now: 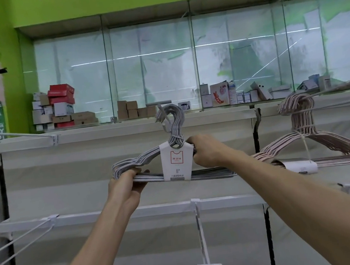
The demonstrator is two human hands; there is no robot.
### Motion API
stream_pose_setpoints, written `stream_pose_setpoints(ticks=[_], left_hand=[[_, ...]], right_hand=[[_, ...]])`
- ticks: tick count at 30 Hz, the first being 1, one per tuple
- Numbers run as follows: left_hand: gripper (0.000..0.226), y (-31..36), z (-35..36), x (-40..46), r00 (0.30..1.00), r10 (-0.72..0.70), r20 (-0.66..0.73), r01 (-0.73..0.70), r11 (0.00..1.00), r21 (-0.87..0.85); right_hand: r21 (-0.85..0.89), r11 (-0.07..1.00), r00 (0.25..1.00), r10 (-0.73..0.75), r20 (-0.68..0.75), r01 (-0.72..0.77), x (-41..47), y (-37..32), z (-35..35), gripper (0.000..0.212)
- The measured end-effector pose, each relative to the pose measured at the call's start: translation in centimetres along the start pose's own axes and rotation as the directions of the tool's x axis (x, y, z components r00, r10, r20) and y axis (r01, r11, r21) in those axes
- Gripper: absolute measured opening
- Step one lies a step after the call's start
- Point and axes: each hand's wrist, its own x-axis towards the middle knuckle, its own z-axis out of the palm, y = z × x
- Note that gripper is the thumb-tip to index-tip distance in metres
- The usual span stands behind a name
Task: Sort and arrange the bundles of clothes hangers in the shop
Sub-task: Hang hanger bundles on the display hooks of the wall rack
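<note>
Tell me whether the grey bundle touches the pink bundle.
Apart. The head view shows the right forearm and bare shelf wall between the grey bundle and the pink bundle.

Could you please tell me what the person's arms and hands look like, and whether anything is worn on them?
Both forearms are bare as far as the picture shows: no sleeves come into view. The left hand and right hand wear no gloves, and no rings, watch or bracelet can be seen on the fingers or wrists. No markings show on either arm.
</note>
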Motion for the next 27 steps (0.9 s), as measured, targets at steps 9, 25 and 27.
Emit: stream_pose_setpoints(ticks=[9, 25, 27], left_hand=[[0.032, -1.5, -1.0, 1.4, 0.998, -0.068, -0.017, 0.068, 0.998, -0.002], [0.085, -1.0, -5.0, -0.6, 0.98, 0.091, 0.175, -0.142, 0.942, 0.305], [0.087, -0.3, -5.6, -1.4, 0.979, 0.131, 0.158, -0.182, 0.911, 0.371]], right_hand=[[-0.004, 0.999, 0.999, 0.046, 0.006, -0.046, 1.7, 1.0, 2.8, 0.016], [-0.153, 0.985, 0.988, 0.053, -0.147, -0.076, 0.2, 0.9, 3.3, 0.025], [-0.185, 0.979, 0.989, 0.056, -0.135, -0.081, -0.9, 0.5, 2.9, 0.04]])
